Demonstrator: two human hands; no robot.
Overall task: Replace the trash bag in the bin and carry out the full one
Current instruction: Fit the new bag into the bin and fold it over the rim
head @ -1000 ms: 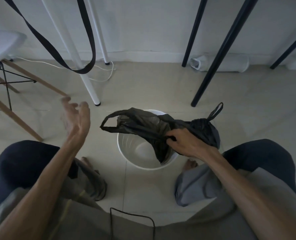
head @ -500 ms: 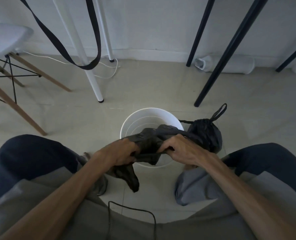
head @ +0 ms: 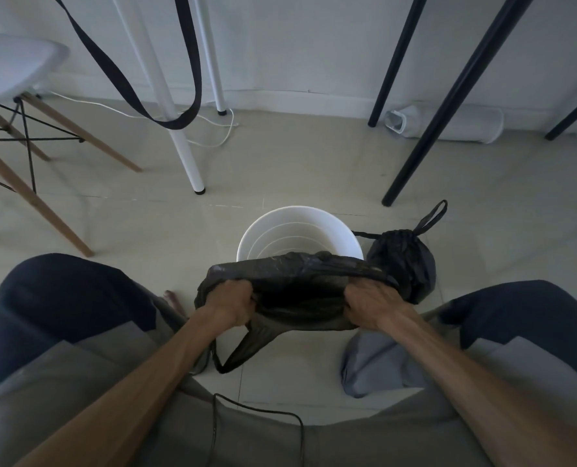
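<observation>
A round white bin (head: 298,219) stands on the tiled floor between my knees, with nothing visible inside it. A fresh black trash bag (head: 297,274) is stretched wide just above the bin's near rim. My left hand (head: 231,303) grips its left edge and my right hand (head: 369,303) grips its right edge, so the mouth gapes dark between them. One handle loop of the bag dangles below my left hand. The full black bag (head: 405,261), tied at the top with a loop sticking up, sits on the floor against the bin's right side.
A white table leg (head: 182,153) and a black strap (head: 192,79) hang ahead to the left. Black legs (head: 425,143) slant at the right. A wooden-legged chair (head: 17,82) stands far left. A white cylinder (head: 448,126) lies by the wall. My knees flank the bin.
My left hand came in from the raised, open position and took hold of the new bag. Both hands then pulled apart, spreading the bag's mouth wide over the bin's near side.
</observation>
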